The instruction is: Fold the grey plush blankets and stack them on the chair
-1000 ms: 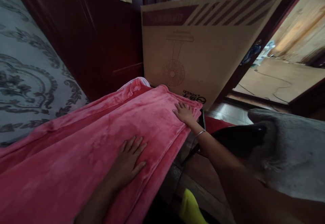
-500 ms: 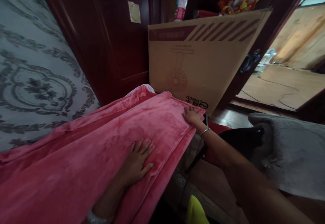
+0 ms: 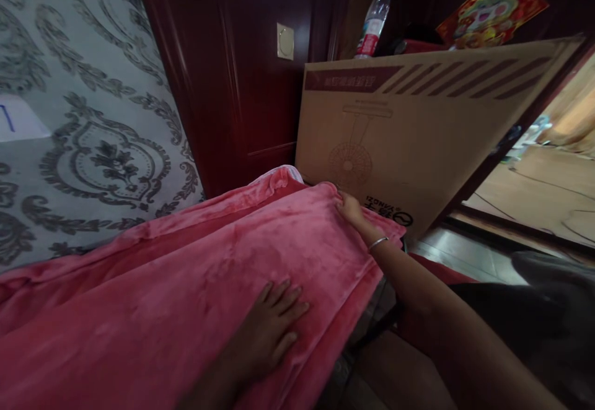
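A pink plush blanket (image 3: 195, 298) lies folded in long layers, running from the lower left to a far end by the cardboard box. My left hand (image 3: 267, 326) rests flat on its top layer, fingers spread and holding nothing. At the blanket's far edge is my right hand (image 3: 352, 210), a bracelet on its wrist. Its fingers curl over the edge and look closed on the cloth, though the fingertips are partly hidden.
Behind the blanket stands a large cardboard box (image 3: 418, 137) with a plastic bottle (image 3: 373, 23) and a red decoration (image 3: 497, 10) above it. Patterned wallpaper (image 3: 116, 156) and a dark red door (image 3: 251, 100) are at left. Dark grey fabric (image 3: 534, 311) lies at right.
My right hand has moved from the blanket's right corner leftward along its far edge, its fingers now curling there. My left hand stays flat on the blanket. The view has shifted left.
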`<state>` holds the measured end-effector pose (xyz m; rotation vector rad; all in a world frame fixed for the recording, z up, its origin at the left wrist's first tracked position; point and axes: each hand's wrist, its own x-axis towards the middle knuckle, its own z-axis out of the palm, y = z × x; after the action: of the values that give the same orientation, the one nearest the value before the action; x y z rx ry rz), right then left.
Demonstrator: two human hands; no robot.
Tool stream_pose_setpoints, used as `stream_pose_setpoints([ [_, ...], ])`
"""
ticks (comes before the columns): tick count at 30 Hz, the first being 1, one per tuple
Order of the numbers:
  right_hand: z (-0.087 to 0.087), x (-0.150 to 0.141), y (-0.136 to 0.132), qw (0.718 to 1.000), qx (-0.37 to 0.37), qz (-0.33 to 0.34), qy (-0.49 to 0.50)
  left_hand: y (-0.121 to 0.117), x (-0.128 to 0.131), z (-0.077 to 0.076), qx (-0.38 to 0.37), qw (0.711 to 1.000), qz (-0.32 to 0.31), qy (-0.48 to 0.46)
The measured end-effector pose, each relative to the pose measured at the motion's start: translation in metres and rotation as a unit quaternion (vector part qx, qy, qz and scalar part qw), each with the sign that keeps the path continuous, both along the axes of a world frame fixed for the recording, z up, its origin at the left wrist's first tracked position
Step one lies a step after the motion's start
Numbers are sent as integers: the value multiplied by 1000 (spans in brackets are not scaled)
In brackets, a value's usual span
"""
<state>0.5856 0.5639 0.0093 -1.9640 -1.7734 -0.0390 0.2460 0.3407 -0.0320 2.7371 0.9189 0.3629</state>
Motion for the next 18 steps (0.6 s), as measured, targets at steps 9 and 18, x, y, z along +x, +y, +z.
stream_pose_setpoints([
  [9, 19, -27, 87, 988, -48, -117, 91, 0, -3, -21, 112, 993, 6, 27],
  [18, 0, -6, 137, 971, -156, -60, 169, 15, -2, -38, 303, 952, 2, 47],
])
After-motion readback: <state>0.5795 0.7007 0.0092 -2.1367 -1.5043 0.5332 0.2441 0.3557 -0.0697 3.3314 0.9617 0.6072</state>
